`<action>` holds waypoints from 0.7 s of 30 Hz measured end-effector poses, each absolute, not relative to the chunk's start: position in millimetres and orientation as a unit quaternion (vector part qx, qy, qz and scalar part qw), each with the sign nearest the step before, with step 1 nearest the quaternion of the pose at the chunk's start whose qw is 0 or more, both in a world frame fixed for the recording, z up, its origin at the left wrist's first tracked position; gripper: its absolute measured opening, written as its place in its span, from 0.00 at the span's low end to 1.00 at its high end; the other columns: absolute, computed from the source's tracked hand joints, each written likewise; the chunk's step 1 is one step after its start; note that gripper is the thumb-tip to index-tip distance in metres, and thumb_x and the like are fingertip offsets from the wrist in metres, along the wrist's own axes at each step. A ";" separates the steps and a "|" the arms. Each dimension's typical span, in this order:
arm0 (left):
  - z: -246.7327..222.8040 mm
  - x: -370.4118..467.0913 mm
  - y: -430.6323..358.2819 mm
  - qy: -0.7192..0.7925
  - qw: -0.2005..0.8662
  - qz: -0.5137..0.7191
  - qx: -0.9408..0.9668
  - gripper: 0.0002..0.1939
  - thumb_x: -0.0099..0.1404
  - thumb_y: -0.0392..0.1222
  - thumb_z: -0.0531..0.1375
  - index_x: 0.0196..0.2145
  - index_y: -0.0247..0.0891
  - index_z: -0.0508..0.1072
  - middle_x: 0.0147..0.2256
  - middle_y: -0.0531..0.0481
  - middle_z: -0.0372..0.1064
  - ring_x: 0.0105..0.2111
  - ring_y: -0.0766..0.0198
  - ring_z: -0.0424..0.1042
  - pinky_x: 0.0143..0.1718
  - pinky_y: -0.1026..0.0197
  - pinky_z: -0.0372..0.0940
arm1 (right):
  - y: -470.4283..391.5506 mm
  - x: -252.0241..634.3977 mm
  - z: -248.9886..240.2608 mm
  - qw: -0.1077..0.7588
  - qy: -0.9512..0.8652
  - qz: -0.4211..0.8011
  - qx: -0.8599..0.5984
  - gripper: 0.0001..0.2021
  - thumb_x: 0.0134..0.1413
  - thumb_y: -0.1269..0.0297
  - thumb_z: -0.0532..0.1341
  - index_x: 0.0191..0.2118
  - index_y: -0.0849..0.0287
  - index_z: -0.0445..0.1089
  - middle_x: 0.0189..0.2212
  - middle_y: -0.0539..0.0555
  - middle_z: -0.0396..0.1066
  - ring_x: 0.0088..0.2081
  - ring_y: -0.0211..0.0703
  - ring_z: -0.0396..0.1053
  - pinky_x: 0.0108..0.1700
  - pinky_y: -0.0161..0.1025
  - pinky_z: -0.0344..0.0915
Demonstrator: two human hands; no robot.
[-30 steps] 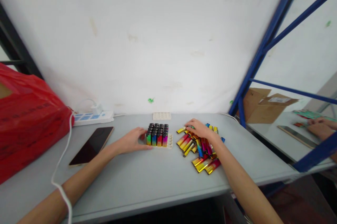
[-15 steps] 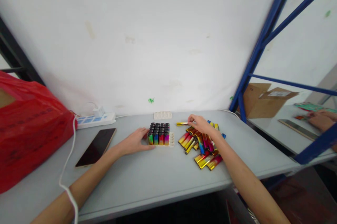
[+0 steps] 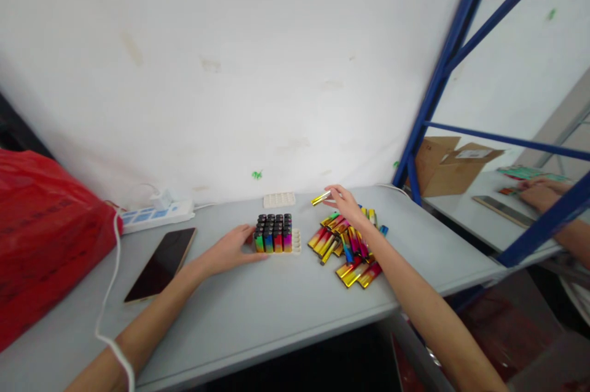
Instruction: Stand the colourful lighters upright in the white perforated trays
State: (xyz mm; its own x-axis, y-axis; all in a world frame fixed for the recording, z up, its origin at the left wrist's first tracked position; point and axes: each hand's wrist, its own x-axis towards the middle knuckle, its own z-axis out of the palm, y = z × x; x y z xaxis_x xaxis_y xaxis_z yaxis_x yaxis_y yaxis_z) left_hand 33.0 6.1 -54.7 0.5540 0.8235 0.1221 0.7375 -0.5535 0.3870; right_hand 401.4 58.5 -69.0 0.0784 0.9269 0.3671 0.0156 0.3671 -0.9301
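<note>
Several lighters (image 3: 273,235) with black tops and shiny coloured bodies stand upright in rows in a white tray (image 3: 296,242), whose right-hand holes show. My left hand (image 3: 233,249) cups the tray's left end, thumb along the front and fingers at the back-left corner. Above the tabletop, my right hand (image 3: 340,200) pinches a gold lighter (image 3: 321,198) by its right end, tilted; that end is hidden by my fingers. Below that hand lies a loose pile of lighters (image 3: 345,241) in gold, red and blue, partly covered by my right forearm.
Against the wall lies another white tray (image 3: 279,199). To the left are a phone (image 3: 161,264), a power strip (image 3: 159,215), a white cable (image 3: 105,300) and a red bag (image 3: 50,238). Beyond a blue frame (image 3: 428,97) are a cardboard box (image 3: 449,168) and another person's hands (image 3: 541,192).
My right hand has lifted the gold lighter up and away from the tabletop, with its free end tilted down to the left. My left hand stays at the tray. The view has shifted slightly.
</note>
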 end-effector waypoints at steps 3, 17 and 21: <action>-53.6 33.9 5.7 0.450 0.148 0.151 0.867 0.29 0.58 0.70 0.66 0.39 0.39 0.76 0.41 0.43 0.76 0.41 0.49 0.74 0.45 0.51 0.70 | 50.6 397.1 -61.3 0.621 -0.523 0.428 -0.398 0.23 0.54 0.42 0.69 0.45 0.55 0.75 0.39 0.52 0.73 0.45 0.45 0.76 0.53 0.49 0.77; -59.7 31.4 8.8 0.450 0.150 0.147 0.868 0.29 0.60 0.69 0.65 0.40 0.39 0.75 0.42 0.42 0.75 0.41 0.48 0.74 0.45 0.51 0.69 | 41.4 375.7 -55.2 0.672 -0.474 0.386 -0.417 0.23 0.43 0.47 0.76 0.40 0.59 0.80 0.34 0.51 0.76 0.31 0.40 0.74 0.41 0.41 0.71; -58.2 32.2 8.3 0.452 0.158 0.141 0.866 0.29 0.60 0.68 0.66 0.42 0.39 0.76 0.42 0.43 0.75 0.42 0.49 0.74 0.46 0.52 0.69 | 37.8 369.4 -55.7 0.658 -0.496 0.385 -0.416 0.22 0.45 0.47 0.75 0.41 0.59 0.81 0.30 0.51 0.77 0.34 0.42 0.75 0.44 0.42 0.70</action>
State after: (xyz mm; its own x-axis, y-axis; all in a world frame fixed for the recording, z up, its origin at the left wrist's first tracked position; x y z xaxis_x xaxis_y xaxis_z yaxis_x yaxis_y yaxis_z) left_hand 32.2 8.3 -58.2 0.5514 0.8280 0.1014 0.7391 -0.5413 0.4010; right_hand 369.4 37.8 -55.7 0.2114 0.9190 0.3328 -0.0928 0.3579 -0.9291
